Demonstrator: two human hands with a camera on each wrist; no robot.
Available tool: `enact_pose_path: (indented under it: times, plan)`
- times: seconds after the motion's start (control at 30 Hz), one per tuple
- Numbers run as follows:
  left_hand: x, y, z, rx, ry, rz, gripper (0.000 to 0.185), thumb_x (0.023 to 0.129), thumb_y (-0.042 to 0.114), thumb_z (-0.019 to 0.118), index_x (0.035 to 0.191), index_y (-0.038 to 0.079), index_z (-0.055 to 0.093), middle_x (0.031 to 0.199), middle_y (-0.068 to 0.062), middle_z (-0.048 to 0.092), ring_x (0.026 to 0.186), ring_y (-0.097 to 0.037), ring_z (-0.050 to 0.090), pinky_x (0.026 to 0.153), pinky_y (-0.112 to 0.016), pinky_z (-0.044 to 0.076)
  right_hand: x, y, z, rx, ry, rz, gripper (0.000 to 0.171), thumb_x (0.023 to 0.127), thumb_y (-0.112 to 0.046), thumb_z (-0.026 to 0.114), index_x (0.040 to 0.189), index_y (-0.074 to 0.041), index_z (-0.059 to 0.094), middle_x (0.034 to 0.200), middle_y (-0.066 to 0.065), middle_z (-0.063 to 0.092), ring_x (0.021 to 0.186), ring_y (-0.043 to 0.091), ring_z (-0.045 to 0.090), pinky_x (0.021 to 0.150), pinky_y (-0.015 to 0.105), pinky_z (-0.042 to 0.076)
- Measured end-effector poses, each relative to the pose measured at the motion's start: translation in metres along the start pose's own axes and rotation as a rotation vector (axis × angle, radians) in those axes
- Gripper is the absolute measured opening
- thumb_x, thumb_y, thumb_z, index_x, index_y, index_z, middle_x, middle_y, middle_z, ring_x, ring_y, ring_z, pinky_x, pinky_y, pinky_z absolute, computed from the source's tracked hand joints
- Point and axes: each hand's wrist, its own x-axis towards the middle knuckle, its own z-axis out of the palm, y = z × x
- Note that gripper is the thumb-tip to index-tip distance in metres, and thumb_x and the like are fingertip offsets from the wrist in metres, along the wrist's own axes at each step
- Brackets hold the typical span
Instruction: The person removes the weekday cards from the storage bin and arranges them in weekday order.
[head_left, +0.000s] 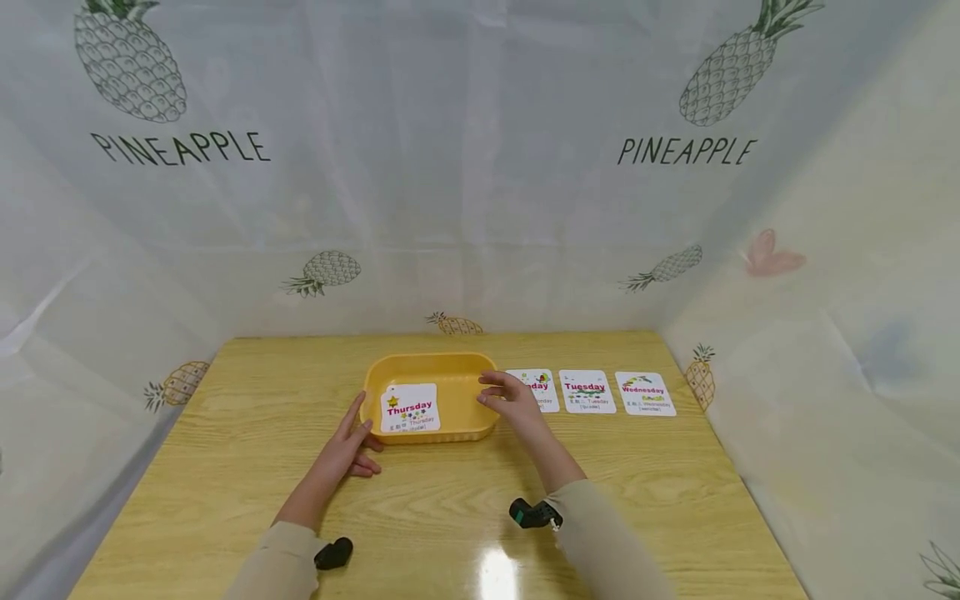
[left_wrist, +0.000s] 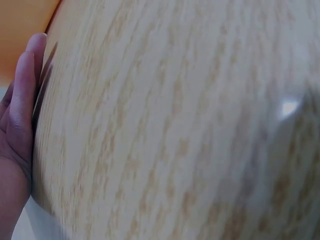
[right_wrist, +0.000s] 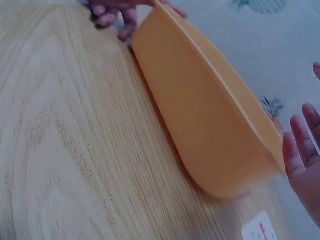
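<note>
Yellow plastic tray (head_left: 450, 367) sits mid-table on the wooden table (head_left: 450, 517), with a "Thursday" card (head_left: 409, 407) lying inside it toward the left end. Left hand (head_left: 347, 446) rests on the tabletop with fingers straight, index tip touching the tray's left end; it grips nothing. Right hand (head_left: 512, 398) is at the tray's right end, fingers loosely spread. In the right wrist view those fingers (right_wrist: 300, 150) look just off the rim, so I can't tell if it's actually touching, but it isn't clasping anything.

3 more cards lie in a row to the right of the tray: "Tuesday" (head_left: 587, 392), "Wednesday" (head_left: 645, 393), and 1 card (head_left: 542, 390) half covered by the right hand, so its word is cut off. Small print on all the cards is too tiny to read.

Left wrist view is mostly blurry wood grain, with just a sliver of hand (left_wrist: 17, 130) and an orange corner of tray (left_wrist: 20, 30).
</note>
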Motion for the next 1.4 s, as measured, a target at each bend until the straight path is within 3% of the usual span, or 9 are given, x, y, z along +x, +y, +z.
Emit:
enact_pose_path:
  times: [0.3, 0.6, 0.77, 1.03, 1.2, 1.4]
  plan:
    - [-0.004, -0.004, -0.003, -0.003, -0.005, -0.006, 0.065, 0.104, 0.043, 0.043, 0.154, 0.047, 0.002, 0.098, -0.021, 0.064, 0.063, -0.031, 0.069, 0.054, -0.038, 0.058, 0.023, 0.032, 0.029, -0.025, -0.094, 0.049, 0.047, 0.092, -0.002, 0.067, 0.137, 0.0, 0.052, 0.133, 0.022, 0.052, 0.112, 0.032, 0.056, 0.091, 0.033, 0.052]
    - [-0.001, -0.006, -0.003, -0.004, -0.014, 0.01, 0.065, 0.103, 0.046, 0.044, 0.154, 0.048, 0.005, 0.1, -0.021, 0.063, 0.063, -0.032, 0.069, 0.054, -0.04, 0.058, 0.039, 0.034, 0.042, -0.226, -0.133, 0.119, 0.05, 0.091, -0.01, 0.071, 0.137, 0.0, 0.053, 0.131, 0.021, 0.054, 0.111, 0.03, 0.058, 0.092, 0.039, 0.052]
    - [0.0, -0.005, -0.002, -0.003, 0.01, -0.004, 0.062, 0.102, 0.046, 0.045, 0.153, 0.051, 0.01, 0.099, -0.02, 0.063, 0.062, -0.032, 0.069, 0.055, -0.04, 0.058, 0.047, 0.035, 0.048, -0.263, -0.174, 0.178, 0.05, 0.09, -0.011, 0.071, 0.136, -0.001, 0.054, 0.13, 0.019, 0.055, 0.11, 0.029, 0.058, 0.091, 0.04, 0.052]
    - [0.0, -0.004, 0.0, -0.005, 0.015, -0.009, 0.06, 0.101, 0.049, 0.046, 0.151, 0.055, 0.013, 0.098, -0.019, 0.063, 0.063, -0.032, 0.069, 0.055, -0.039, 0.058, 0.056, 0.039, 0.053, -0.179, -0.227, 0.318, 0.06, 0.087, -0.003, 0.072, 0.141, 0.002, 0.046, 0.135, 0.024, 0.049, 0.113, 0.031, 0.055, 0.097, 0.048, 0.047]
    - [0.001, -0.003, 0.0, -0.015, 0.016, -0.007, 0.06, 0.101, 0.049, 0.047, 0.151, 0.055, 0.014, 0.096, -0.018, 0.063, 0.062, -0.032, 0.069, 0.055, -0.039, 0.058, 0.063, 0.044, 0.053, -0.178, -0.266, 0.37, 0.063, 0.085, -0.001, 0.073, 0.142, 0.0, 0.046, 0.137, 0.023, 0.048, 0.121, 0.034, 0.051, 0.097, 0.044, 0.048]
    - [0.002, -0.004, -0.001, -0.016, 0.007, -0.001, 0.062, 0.1, 0.051, 0.047, 0.152, 0.052, 0.013, 0.097, -0.019, 0.063, 0.062, -0.033, 0.069, 0.055, -0.039, 0.058, 0.066, 0.047, 0.057, -0.208, -0.271, 0.394, 0.064, 0.082, 0.003, 0.075, 0.14, -0.002, 0.049, 0.136, 0.02, 0.049, 0.121, 0.032, 0.05, 0.092, 0.038, 0.051]
